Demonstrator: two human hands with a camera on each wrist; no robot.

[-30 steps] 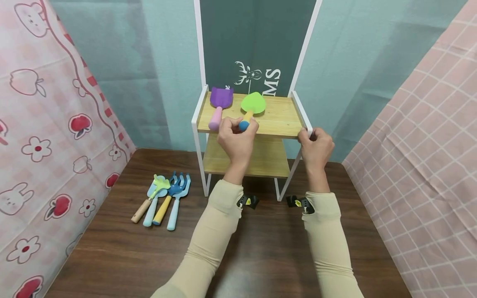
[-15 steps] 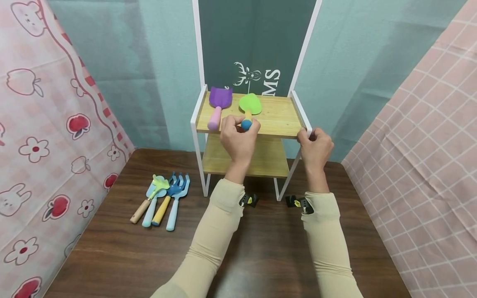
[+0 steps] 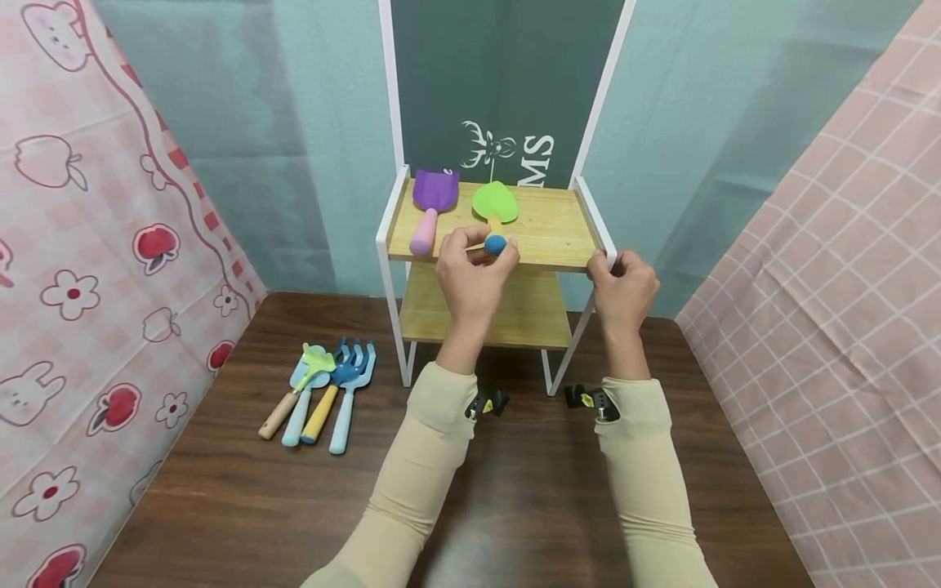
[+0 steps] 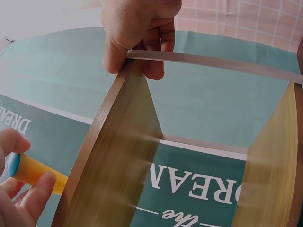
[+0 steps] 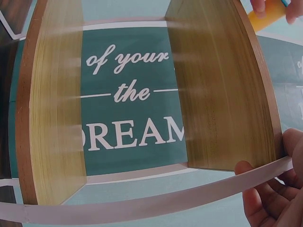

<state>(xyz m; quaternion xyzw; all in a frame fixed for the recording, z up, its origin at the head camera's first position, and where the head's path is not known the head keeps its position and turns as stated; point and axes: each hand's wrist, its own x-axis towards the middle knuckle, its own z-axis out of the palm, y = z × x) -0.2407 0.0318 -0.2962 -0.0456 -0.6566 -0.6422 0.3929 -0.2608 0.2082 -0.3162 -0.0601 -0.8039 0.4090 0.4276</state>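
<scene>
My left hand (image 3: pixel 473 282) pinches the yellow, blue-ended handle (image 4: pixel 40 172) of a toy shovel at the front edge of the shelf rack's top board (image 3: pixel 551 233). The shovel's green blade (image 3: pixel 495 202) points to the back, over that board. To its left lies a purple shovel (image 3: pixel 435 193) with a pink handle, its end reaching the front edge. My right hand (image 3: pixel 623 290) grips the rack's front right corner, thumb and fingers about the white frame (image 5: pixel 142 203). In the left wrist view, the handle's middle lies partly behind the fingers.
Left of the rack, several toy garden tools lie close together on the brown table (image 3: pixel 515 506), among them a blue rake (image 3: pixel 347 371) and a small green fork (image 3: pixel 316 361). Below the top is a lower wooden shelf (image 3: pixel 529 314). Patterned cloths hang at both sides.
My left hand has shifted slightly right with the handle's end, so the green shovel now lies straighter front to back. The right hand stays on the rack's corner.
</scene>
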